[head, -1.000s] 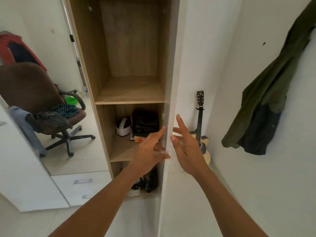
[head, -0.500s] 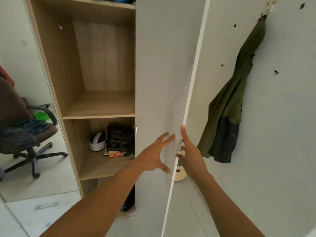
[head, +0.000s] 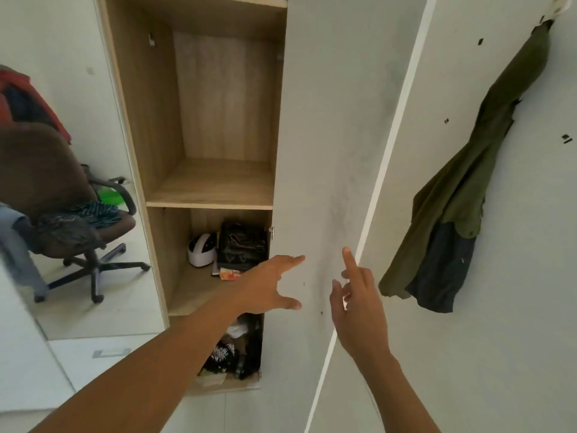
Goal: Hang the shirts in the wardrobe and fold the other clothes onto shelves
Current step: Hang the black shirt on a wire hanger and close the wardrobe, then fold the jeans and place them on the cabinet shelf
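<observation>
Wardrobe door [head: 327, 151] was swung wider; left hand [head: 268, 285] and right hand [head: 359, 304] were left spread, empty; shelves [head: 212, 189] were exposed

No legible text, label or number anywhere (wall marks mere specks).

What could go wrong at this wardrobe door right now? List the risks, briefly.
1. The right hand has its fingers right by the free edge of the white door; they might get pinched if the door swings.
2. Pushed wider, the door may hit the green jacket hanging on the wall beside it.
</observation>
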The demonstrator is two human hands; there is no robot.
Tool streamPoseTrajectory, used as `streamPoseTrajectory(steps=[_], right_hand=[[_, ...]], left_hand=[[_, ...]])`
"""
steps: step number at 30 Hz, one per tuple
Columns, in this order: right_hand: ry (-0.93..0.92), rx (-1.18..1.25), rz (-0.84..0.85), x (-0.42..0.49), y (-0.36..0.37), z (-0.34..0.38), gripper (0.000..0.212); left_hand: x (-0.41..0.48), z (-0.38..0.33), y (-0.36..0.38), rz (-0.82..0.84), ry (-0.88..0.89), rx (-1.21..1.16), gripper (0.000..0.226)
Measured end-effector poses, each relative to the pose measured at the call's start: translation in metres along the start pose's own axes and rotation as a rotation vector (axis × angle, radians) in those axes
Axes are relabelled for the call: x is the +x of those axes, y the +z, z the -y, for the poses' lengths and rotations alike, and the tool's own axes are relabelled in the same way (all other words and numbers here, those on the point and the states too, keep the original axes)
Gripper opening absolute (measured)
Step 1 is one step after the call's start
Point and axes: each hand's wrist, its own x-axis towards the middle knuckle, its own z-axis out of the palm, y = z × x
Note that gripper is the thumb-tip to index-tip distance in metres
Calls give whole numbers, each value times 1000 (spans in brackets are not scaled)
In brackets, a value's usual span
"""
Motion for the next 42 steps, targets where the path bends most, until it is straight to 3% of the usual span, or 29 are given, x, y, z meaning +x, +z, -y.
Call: streamPoseTrajectory(steps=[4,7,9,18,31,42], right_hand=[[-105,36,276,-16,66,47,48],[-151,38,500,-18,131,89,49],[-173,22,610,-17,169,112,51],[-361,150,1070,-86,376,330,55],[-795,382,1414,-232,532,608,55],[-1171,461,1616,-327,645,774,55]], left_hand=[[-54,61,-31,-69,-168,144,94],[-112,111,-61,-131,-319,186,75],[-144,141,-77,-157,-445,221,78],[-374,314,-167,-333,-1021,153,79],[-655,380,-228,-582,-1542,96,79],[-777,447,-250,-833,-1911,-117,85]])
